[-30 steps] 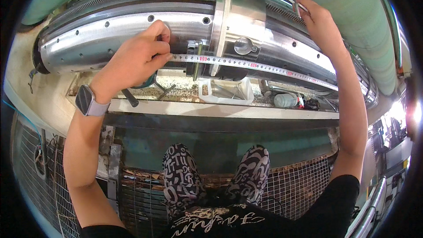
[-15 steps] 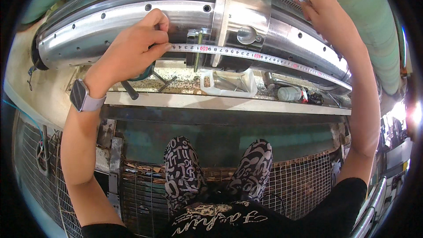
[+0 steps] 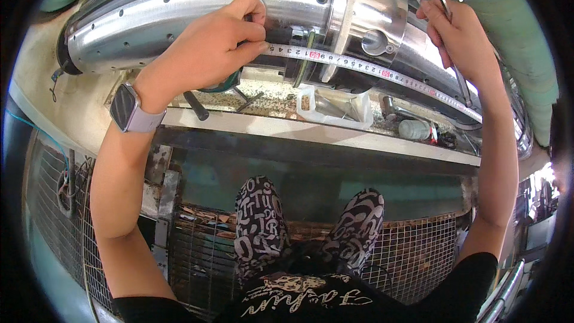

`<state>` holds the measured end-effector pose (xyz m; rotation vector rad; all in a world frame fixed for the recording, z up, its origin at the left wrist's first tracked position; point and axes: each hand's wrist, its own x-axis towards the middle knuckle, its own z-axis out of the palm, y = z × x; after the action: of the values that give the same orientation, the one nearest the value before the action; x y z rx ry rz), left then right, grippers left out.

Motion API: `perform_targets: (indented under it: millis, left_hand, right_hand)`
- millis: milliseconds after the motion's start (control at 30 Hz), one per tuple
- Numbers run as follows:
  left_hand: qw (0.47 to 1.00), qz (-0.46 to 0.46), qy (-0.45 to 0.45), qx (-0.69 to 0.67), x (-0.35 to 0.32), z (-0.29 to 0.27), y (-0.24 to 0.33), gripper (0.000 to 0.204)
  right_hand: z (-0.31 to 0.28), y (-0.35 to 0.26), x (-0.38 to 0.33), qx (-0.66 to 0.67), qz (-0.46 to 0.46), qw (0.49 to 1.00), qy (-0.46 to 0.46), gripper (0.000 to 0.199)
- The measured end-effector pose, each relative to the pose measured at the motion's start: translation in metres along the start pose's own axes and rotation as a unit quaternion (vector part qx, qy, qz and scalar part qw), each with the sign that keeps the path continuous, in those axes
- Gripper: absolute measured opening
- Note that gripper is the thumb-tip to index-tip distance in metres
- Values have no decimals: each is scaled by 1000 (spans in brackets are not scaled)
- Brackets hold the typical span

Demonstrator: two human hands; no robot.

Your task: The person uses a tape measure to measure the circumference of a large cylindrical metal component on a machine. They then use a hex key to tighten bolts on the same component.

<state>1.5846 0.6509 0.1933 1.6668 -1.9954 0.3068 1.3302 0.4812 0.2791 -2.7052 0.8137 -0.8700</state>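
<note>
A white measuring tape (image 3: 371,70) is stretched along the front of a large polished metal cylinder (image 3: 179,12). My left hand (image 3: 209,48), with a watch on its wrist, pinches the tape's left end against the cylinder. My right hand (image 3: 457,36) holds the other end of the tape up at the right, near thin metal rods. The tape sags slightly between the two hands and crosses a bright steel collar (image 3: 365,18).
Below the cylinder runs a ledge with a clear plastic container (image 3: 335,107), a small bottle (image 3: 412,128), a dark-handled tool (image 3: 194,104) and grit. A green curved cover (image 3: 508,42) stands at right. My patterned trouser legs (image 3: 263,227) rest over a wire-mesh floor (image 3: 418,257).
The view has shifted closer and the cylinder sits lower and larger in the picture. Both hands keep the tape taut; the right hand has moved slightly inward.
</note>
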Motion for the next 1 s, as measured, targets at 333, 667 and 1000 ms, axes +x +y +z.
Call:
perform_targets:
  millis: [333, 667, 1000]
  left_hand:
    - [1000, 3, 1, 4, 1, 0, -1, 17]
    - [1000, 23, 16, 3, 1, 3, -5, 18]
    - [1000, 26, 7, 14, 1, 2, -4, 19]
  right_hand:
    - [13, -13, -3, 72, 11, 997, 16, 35]
    - [29, -16, 4, 73, -5, 997, 19, 35]
    - [28, -67, -6, -15, 116, 991, 63, 33]
